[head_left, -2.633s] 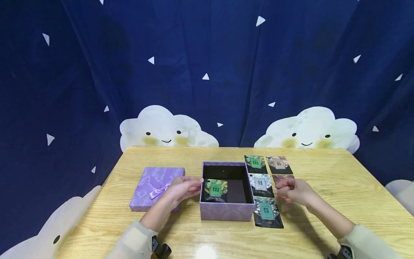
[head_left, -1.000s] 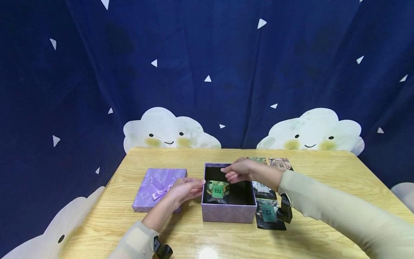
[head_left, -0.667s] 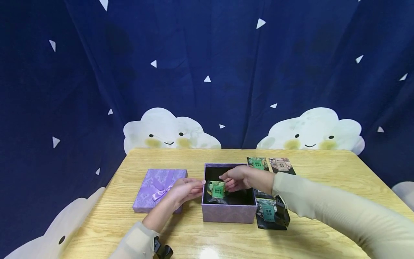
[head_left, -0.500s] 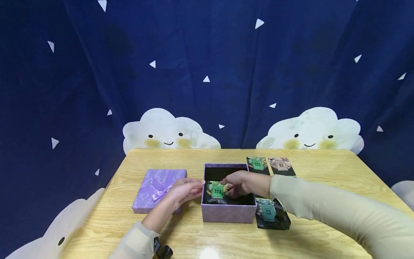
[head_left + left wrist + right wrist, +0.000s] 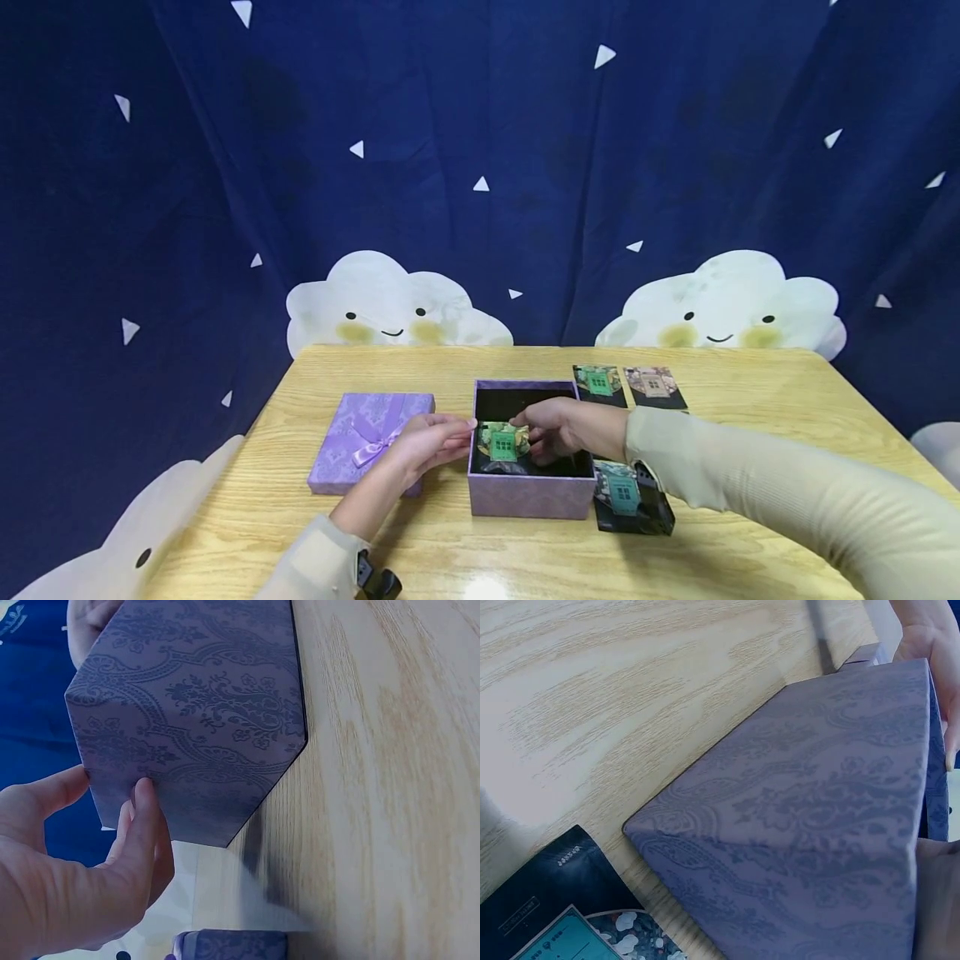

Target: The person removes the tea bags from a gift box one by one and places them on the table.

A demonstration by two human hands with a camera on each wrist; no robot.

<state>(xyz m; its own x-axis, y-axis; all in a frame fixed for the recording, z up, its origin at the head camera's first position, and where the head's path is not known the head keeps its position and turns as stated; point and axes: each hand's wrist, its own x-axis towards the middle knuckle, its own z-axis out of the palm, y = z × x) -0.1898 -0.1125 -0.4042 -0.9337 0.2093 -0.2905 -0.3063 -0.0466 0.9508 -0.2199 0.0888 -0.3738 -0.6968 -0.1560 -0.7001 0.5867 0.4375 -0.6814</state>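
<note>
A purple patterned box [image 5: 531,498] stands without its lid on the table. My left hand [image 5: 430,442] grips the box's left wall, thumb at the rim and fingers on the outside, as the left wrist view [image 5: 82,877] shows. Inside the box at left lies a flat black sachet [image 5: 501,443] with a green label. My right hand [image 5: 558,427] reaches down into the box, its thumb and fingers at that sachet's right edge. The right fingertips are partly hidden, so what they hold cannot be told. In the right wrist view the box wall [image 5: 802,787] covers them.
The purple lid [image 5: 367,437] with a ribbon bow lies left of the box. To the right lie a green-label sachet [image 5: 600,385], a pink-label sachet [image 5: 655,386] and a teal-label sachet [image 5: 621,492]. My right sleeve [image 5: 750,458] covers part of the table there.
From the sachets on the right, my right hand has moved left over the box and lowered into it. The green-label sachet inside has shifted slightly left. My left hand stays on the box.
</note>
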